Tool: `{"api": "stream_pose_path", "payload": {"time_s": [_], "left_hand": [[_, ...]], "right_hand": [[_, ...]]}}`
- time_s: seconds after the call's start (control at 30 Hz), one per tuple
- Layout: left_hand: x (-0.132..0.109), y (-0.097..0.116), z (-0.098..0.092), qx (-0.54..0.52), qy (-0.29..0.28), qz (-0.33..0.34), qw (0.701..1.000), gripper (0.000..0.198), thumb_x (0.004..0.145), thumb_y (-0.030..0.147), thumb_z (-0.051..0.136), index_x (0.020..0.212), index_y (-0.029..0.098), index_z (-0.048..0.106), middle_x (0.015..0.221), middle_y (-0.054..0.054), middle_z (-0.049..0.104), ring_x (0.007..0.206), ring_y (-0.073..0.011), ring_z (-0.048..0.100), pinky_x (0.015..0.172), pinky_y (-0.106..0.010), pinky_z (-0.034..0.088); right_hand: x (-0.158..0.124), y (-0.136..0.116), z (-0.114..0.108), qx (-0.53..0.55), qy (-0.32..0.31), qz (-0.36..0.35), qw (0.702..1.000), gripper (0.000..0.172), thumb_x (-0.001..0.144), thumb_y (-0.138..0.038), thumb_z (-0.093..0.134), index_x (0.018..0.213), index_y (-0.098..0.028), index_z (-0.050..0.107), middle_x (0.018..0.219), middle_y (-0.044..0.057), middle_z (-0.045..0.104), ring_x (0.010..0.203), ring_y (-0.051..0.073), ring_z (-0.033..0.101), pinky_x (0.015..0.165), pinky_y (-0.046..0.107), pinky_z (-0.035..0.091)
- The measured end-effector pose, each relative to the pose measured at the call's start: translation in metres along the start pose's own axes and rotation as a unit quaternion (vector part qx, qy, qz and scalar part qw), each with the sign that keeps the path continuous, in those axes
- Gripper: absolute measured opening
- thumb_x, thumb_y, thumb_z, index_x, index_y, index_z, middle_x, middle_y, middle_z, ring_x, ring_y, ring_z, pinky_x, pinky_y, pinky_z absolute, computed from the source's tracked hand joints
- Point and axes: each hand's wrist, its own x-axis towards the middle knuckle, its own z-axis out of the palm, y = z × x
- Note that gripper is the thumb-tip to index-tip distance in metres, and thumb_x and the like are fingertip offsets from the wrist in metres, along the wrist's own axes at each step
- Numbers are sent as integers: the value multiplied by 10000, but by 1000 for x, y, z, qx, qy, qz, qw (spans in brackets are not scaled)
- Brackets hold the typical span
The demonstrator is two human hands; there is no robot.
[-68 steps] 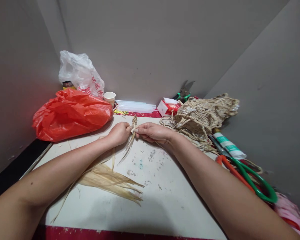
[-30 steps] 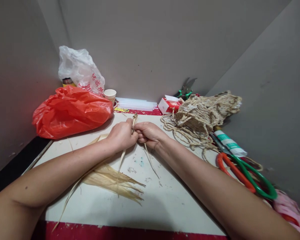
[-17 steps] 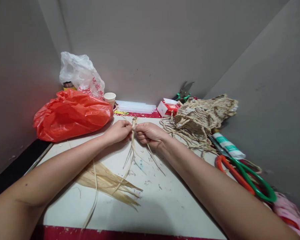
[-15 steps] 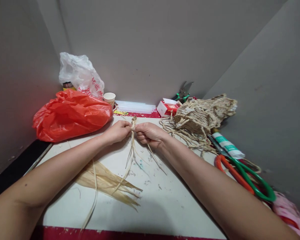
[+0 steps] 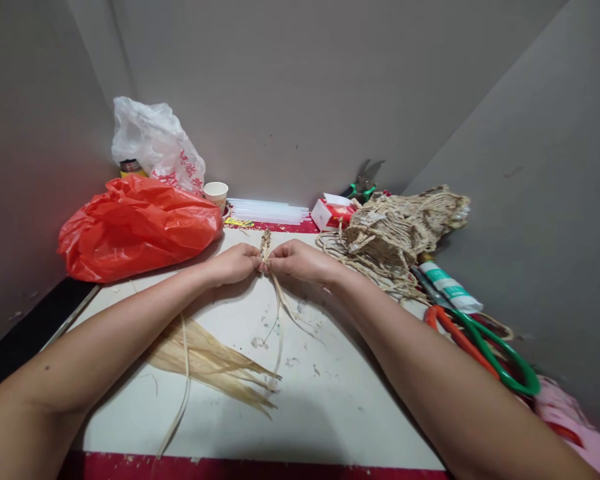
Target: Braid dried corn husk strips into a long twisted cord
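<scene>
My left hand (image 5: 233, 261) and my right hand (image 5: 299, 259) meet over the far middle of the white table (image 5: 330, 413). Both pinch a thin braid of dried straw strips (image 5: 265, 241) whose plaited end points away from me. Loose strands (image 5: 281, 313) hang from the pinch down onto the table. Under my left forearm lies a flat bundle of dried husk strips (image 5: 210, 360).
A red plastic bag (image 5: 135, 227) and a white plastic bag (image 5: 153, 143) sit at the far left, with a paper cup (image 5: 215, 194) beside them. A heap of braided straw rope (image 5: 400, 230) lies at the right. Green and red scissors (image 5: 485, 343), a tube (image 5: 447, 285) and pliers (image 5: 365, 183) lie along the right wall.
Both hands have stayed pinched together on the braid. The loose strands, spread apart half a second ago, now hang closer together below my right hand. The view shifted slightly.
</scene>
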Motion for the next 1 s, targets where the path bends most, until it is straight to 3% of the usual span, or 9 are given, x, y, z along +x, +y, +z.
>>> {"api": "stream_pose_path", "payload": {"time_s": [0.13,0.33,0.47,0.67,0.83,1.0], "left_hand": [[0,4,2,-158,-55,-94,981,227,772,253,457,566,190,388,420,81,229,322,-49,144,342,-211,68],[-2,6,2,-227,-65,-108,966,308,831,266,478,552,176,385,411,89,211,330,-33,141,346,-188,69],[-1,4,1,-256,-64,-102,959,294,834,258,508,566,158,438,402,95,207,330,-29,140,351,-184,76],[0,3,2,-278,-62,-95,954,221,796,231,551,603,159,471,404,103,201,324,-27,135,357,-185,66],[2,3,6,-245,-27,-111,963,191,772,174,522,585,149,490,383,100,208,315,-26,139,352,-193,74],[3,2,8,-214,-6,-101,971,179,767,177,516,591,147,508,358,90,255,301,-29,159,351,-206,76]], "right_hand": [[-4,-8,3,-172,69,-43,982,178,733,-223,520,597,-125,579,501,-22,450,474,77,346,457,212,256],[-9,-11,10,-347,112,-70,928,237,772,-265,465,749,-144,667,717,75,641,589,134,481,527,237,285],[-8,-10,10,-344,117,-66,929,259,784,-297,468,778,-149,680,729,78,649,595,140,486,523,239,285],[-5,-11,6,-250,91,-49,963,224,763,-252,485,693,-116,649,567,10,524,527,105,399,498,222,274],[-6,-9,8,-305,101,-56,945,228,771,-286,502,684,-128,641,588,24,542,533,110,384,502,236,261],[-11,-13,-6,-315,44,-57,946,237,777,-282,478,691,-131,639,591,20,544,546,116,425,504,229,278]]}}
